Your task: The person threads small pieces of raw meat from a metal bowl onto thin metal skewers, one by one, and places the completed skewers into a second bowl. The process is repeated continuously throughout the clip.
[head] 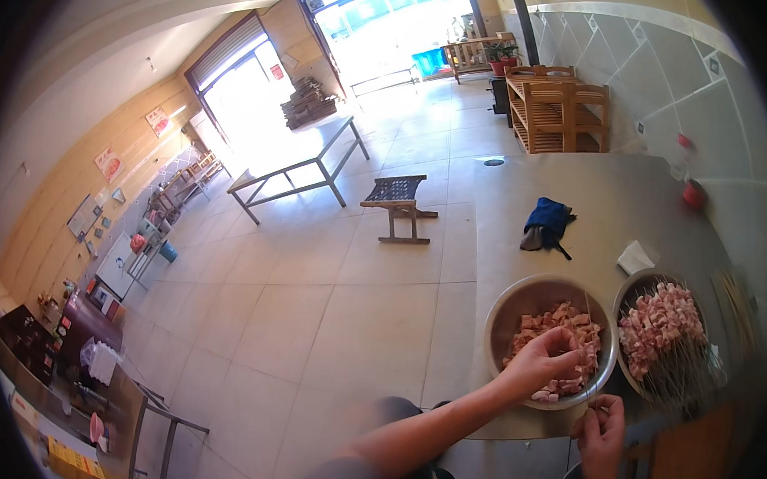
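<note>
A steel bowl (pixel 502 311) on the metal table holds cut pieces of raw meat (pixel 558 317). Over its right half is my left hand (pixel 556 356), thumb and fingers pinched at pieces of meat on a thin skewer (pixel 589 315). Below the bowl's near rim, my right hand (pixel 600 423) grips the lower end of that skewer. To the right, a second metal bowl (pixel 624 294) is heaped with threaded meat skewers (pixel 662 325), their bare ends pointing towards me. A bundle of bare skewers (pixel 736 303) lies beyond it, blurred near the picture's rim.
On the table (pixel 594 185) lie a blue cloth item (pixel 546 219) and a white tissue (pixel 636 257). A woven-top stool (pixel 396 189) stands on the tiled floor. Wooden chairs (pixel 553 112) are beyond the table, and a wooden seat (pixel 691 454) is close at lower right.
</note>
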`<state>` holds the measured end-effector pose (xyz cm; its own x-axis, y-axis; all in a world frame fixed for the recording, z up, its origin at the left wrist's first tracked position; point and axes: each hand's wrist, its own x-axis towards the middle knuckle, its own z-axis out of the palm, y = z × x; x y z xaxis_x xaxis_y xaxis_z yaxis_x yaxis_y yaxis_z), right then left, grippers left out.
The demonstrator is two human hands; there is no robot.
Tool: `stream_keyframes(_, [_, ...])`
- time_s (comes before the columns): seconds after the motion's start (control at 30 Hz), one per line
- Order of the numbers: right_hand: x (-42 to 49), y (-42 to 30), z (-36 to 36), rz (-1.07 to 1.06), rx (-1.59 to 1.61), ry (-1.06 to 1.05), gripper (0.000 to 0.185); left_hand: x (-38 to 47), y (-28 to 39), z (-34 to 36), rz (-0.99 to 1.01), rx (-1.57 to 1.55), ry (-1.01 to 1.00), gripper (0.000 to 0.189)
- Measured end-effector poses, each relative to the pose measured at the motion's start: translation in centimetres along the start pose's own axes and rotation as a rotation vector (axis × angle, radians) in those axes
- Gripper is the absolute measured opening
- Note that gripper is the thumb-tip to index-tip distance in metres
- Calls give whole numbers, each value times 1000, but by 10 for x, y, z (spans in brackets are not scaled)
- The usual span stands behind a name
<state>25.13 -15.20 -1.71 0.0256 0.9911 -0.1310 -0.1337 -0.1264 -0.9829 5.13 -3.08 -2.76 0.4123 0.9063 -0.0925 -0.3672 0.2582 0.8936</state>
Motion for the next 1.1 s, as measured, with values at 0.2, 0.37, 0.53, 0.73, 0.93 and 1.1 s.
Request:
stream_keyframes(0.2, [0, -14, -7, 4, -83, 18, 7, -6, 20, -2, 43, 166, -18, 23])
stream_keyframes(0.37, [-1, -31, -18, 14, -172, 74, 10, 2, 31, -14, 146, 167, -89, 18])
stream_keyframes(0.53, [12, -23, -28, -38, -54, 88, 11, -4, 54, -43, 173, 486, 133, 18])
stream_keyframes(0.73, [5, -39, -44, -65, 23, 42, 9, -5, 53, -42, 297, 1340, 350, 16])
stream_keyframes(0.93, [2, -40, -38, -30, 15, 19, 10, 3, 29, -39, 74, 1691, 369, 24])
stream_keyframes(1.1, [2, -35, -39, -28, 3, 17, 14, 17, 28, -37, -68, 1653, 324, 22])
